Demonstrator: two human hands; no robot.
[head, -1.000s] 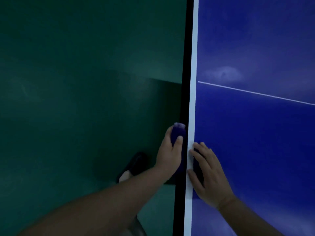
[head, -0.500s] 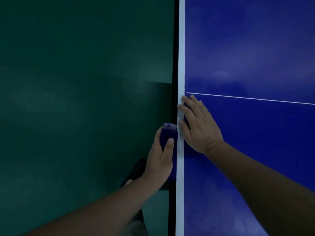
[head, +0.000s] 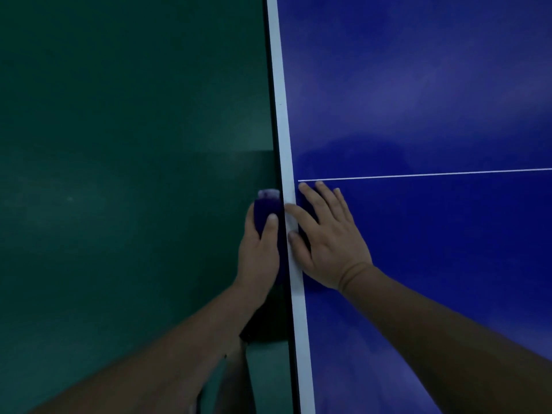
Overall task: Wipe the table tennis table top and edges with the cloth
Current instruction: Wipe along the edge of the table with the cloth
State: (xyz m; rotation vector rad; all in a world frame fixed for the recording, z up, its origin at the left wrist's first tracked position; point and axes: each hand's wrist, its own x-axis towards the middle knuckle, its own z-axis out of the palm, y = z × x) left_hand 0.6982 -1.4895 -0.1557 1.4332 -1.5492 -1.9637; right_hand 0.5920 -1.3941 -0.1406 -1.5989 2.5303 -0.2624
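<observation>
A dark blue table tennis bench (head: 418, 100) with a smooth top fills the right half of the head view, its long side edge running almost straight up the picture and leaning slightly left toward the top. A broad white border stripe (head: 280, 115) follows that edge, and one thin white line (head: 418, 173) crosses the top from the stripe out to the right margin. To the left of the edge lies a dull green floor (head: 119, 144).

One dark blue cloth (head: 264, 215) is folded over the bench edge, its long axis lying along the edge and pointing away from the person. Its far end shows a pale, lighter patch. The part on the outer side face is gripped by the left hand (head: 260, 252), whose thumb presses on top of the fabric and whose fingers curl down out of sight beside the edge. The part lying on the top surface is mostly covered by the right hand (head: 328, 243), which rests flat with fingers straight and slightly spread, fingertips just short of the thin white line and the thumb across the white stripe. How far the cloth reaches under that palm cannot be made out, since its colour merges with the bench.

Two bare forearms enter from the bottom margin, both cut off by it. Below the left wrist a dark shape beside the edge is too dim to identify. The light is low throughout.
</observation>
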